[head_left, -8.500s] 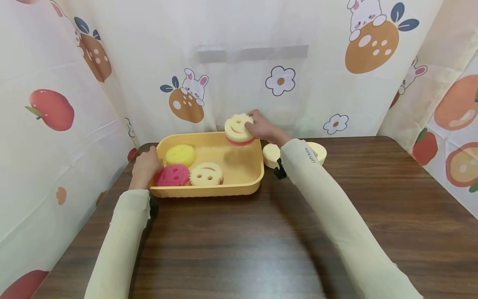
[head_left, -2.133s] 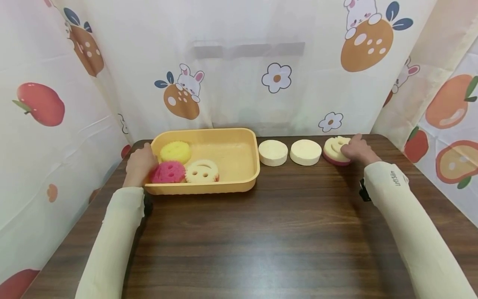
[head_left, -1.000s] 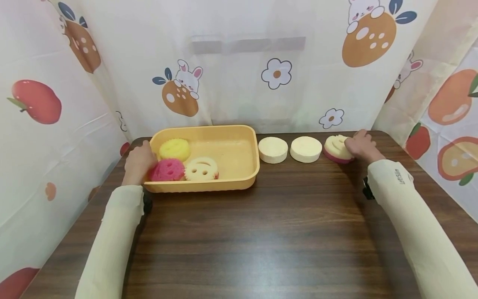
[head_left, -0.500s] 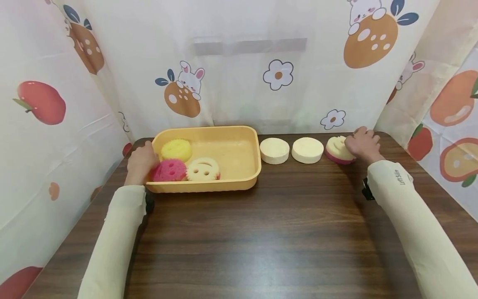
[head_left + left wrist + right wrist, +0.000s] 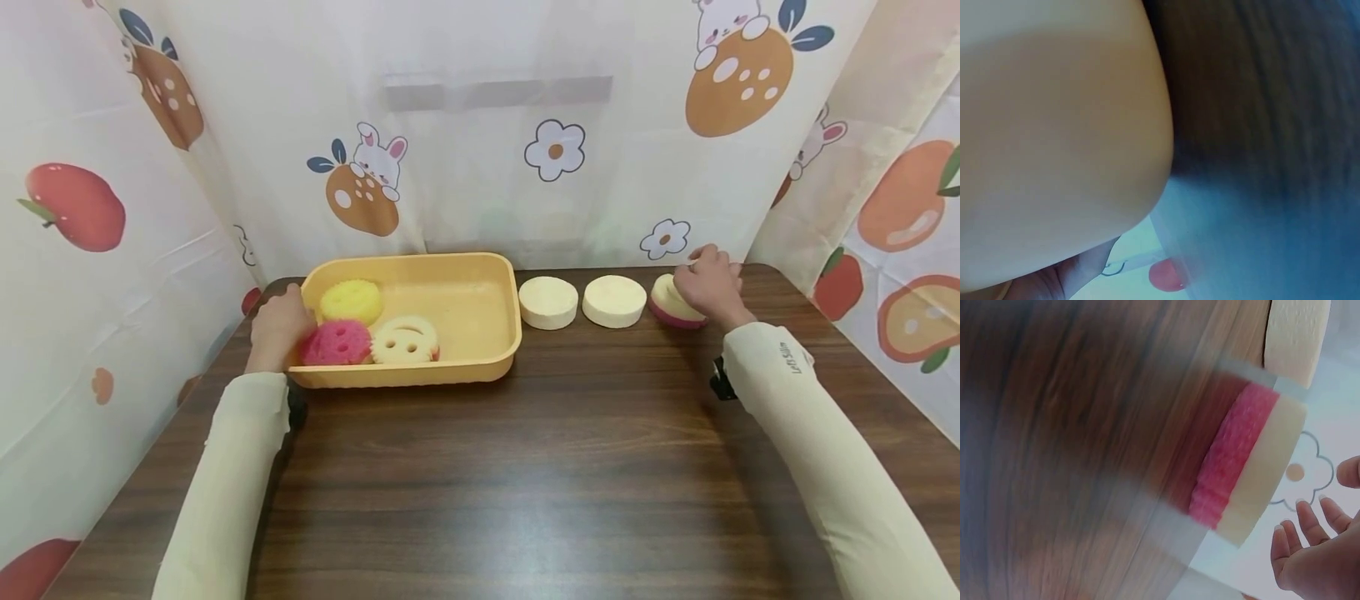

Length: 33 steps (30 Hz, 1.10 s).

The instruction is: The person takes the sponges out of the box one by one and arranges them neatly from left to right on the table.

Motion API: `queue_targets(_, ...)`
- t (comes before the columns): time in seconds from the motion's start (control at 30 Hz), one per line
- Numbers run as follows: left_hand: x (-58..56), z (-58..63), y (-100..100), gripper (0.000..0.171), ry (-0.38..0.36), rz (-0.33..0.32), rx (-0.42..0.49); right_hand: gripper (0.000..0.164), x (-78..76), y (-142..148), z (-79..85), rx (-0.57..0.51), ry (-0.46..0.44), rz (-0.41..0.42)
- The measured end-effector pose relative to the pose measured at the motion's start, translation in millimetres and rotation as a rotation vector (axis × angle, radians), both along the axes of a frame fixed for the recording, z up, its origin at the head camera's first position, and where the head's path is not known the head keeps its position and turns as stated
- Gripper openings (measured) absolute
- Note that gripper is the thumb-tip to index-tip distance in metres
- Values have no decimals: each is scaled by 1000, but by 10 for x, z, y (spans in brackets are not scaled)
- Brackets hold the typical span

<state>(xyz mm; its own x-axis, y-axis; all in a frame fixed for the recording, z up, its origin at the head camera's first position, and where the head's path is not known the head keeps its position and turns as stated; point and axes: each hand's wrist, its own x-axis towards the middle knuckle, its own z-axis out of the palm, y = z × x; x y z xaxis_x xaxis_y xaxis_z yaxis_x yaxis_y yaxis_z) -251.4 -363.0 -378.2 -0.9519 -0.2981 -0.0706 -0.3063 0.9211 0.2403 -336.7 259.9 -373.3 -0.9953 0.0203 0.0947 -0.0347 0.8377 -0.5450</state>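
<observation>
In the head view my left hand (image 5: 280, 323) grips the left wall of a yellow plastic tray (image 5: 405, 377); its fingertips are hidden. Inside the tray lie a yellow round sponge (image 5: 351, 301), a pink sponge with holes (image 5: 336, 342) and a cream smiley-face sponge (image 5: 405, 340). My right hand (image 5: 708, 282) is over a two-layer sponge (image 5: 675, 307), cream on top and pink below, on the table. The right wrist view shows the right hand (image 5: 1319, 550) with fingers spread, apart from that two-layer sponge (image 5: 1247, 462).
Two plain cream round sponges (image 5: 548, 302) (image 5: 614, 301) sit in a row between the tray and the two-layer sponge. The dark wooden table (image 5: 480, 483) runs back to a printed curtain (image 5: 480, 167), with more curtain on both sides.
The right hand carried the two-layer sponge from above the tray to the row's right end, set it down and let go. It now hovers over it. The left hand stays on the tray.
</observation>
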Motion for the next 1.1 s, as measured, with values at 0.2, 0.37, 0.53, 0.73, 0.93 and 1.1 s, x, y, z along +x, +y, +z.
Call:
queue_targets(0.2,33,8,24,47,4,3,1,57,29,-155,-7,-4,11,25)
queue_targets(0.37,36,1,30,48,11,9,6,57,53,-233,2,-13,24,52)
queue_targets(0.53,24,-2,20,49,8,4,8,57,68,-265,-8,-14,27,66)
queue_targets(0.73,22,8,17,50,0,-3,26,56,49,-299,-50,26,38,52)
queue_targets(0.93,22,-3,25,49,-2,-12,36,55,65,-356,-34,20,58,86)
queue_targets(1.1,2,-13,11,47,8,-14,32,54,79,-458,12,-1,74,132)
